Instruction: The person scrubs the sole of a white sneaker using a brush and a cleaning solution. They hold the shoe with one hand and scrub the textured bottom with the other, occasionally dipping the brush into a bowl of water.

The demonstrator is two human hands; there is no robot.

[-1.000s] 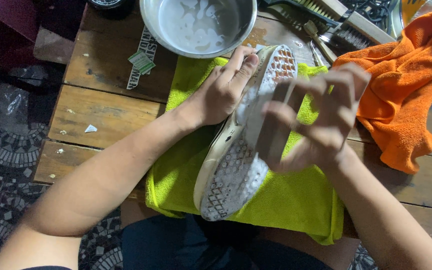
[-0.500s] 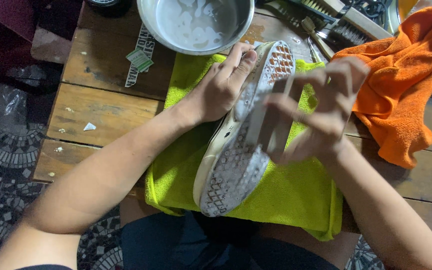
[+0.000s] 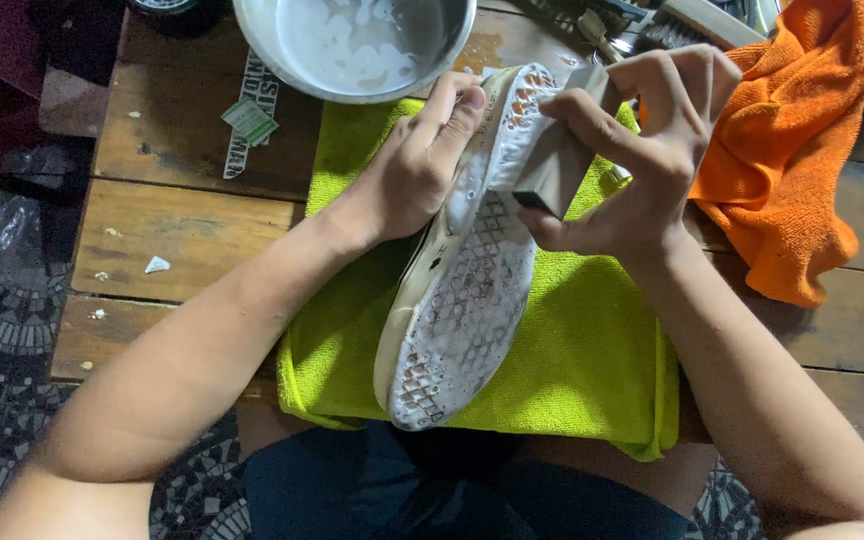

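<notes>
At the bottom centre of the frame I see the heel end of the shoe (image 3: 457, 300), sole up, tilted on its side over the lime-green towel (image 3: 592, 370) that lies on the wooden table (image 3: 182, 230). My left hand (image 3: 412, 170) is closed around the shoe's upper side, fingers curled over the toe edge; that rim is the sensible place to hold. The rubber sole looks stiff but wet and foamy, so I judge it slippery, and light enough for 1 hand. My right hand (image 3: 642, 150) is clamped on a grey block-shaped scrubber (image 3: 557, 165), pressed against the forefoot tread. Further up, at upper left, 1 small green-and-white sticker (image 3: 249, 120) lies beside a longer white printed strip. At top centre stands a metal bowl (image 3: 352, 45) of sudsy water, and at upper right an orange cloth (image 3: 802, 150) drapes over the table.
</notes>
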